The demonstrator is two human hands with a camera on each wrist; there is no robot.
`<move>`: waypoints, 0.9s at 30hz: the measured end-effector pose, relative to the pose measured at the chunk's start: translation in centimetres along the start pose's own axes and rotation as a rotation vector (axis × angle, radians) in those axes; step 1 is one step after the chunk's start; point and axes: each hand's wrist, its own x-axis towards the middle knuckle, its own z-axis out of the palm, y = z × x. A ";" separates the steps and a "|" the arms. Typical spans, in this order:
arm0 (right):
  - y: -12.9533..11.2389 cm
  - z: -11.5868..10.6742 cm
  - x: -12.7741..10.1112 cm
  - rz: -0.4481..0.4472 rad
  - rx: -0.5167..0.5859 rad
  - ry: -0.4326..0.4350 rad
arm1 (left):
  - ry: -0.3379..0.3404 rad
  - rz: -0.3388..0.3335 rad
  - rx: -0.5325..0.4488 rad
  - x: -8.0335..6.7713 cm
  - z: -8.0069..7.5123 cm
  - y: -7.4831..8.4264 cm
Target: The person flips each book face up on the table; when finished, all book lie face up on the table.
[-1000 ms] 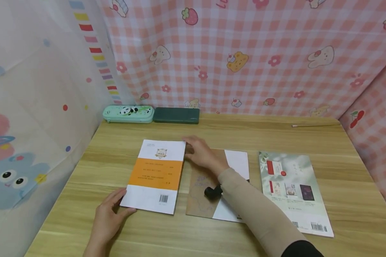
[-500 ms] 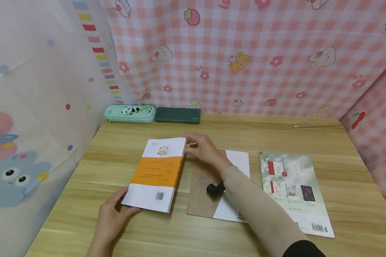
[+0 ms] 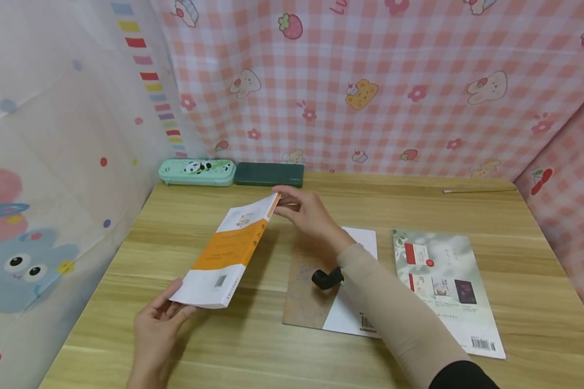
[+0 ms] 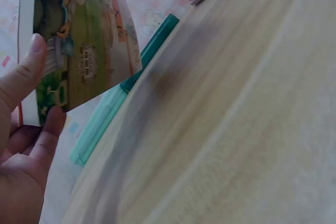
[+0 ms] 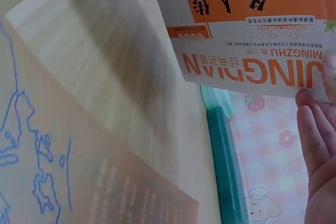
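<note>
I hold the orange-banded book (image 3: 229, 246) off the wooden table (image 3: 418, 205), tilted on edge, right side raised. Its long axis runs from near-left to far-right; the barcode end points toward me. My left hand (image 3: 158, 324) grips the near corner, thumb and fingers curled round it. My right hand (image 3: 306, 213) pinches the far corner. The front cover faces down, seen only from the wrist views. The brown booklet (image 3: 306, 297) alongside lies partly hidden under my right sleeve (image 3: 394, 313).
</note>
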 end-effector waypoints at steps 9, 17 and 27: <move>-1.2 -0.4 0.3 0.048 -0.021 0.073 | 0.127 0.195 -0.119 0.2 0.5 0.9; -1.9 -0.5 0.6 0.082 0.027 0.128 | 0.282 0.304 -0.092 0.1 1.1 1.7; -4.3 -0.3 1.0 0.117 0.101 0.160 | 0.382 0.392 0.054 -0.3 1.7 2.3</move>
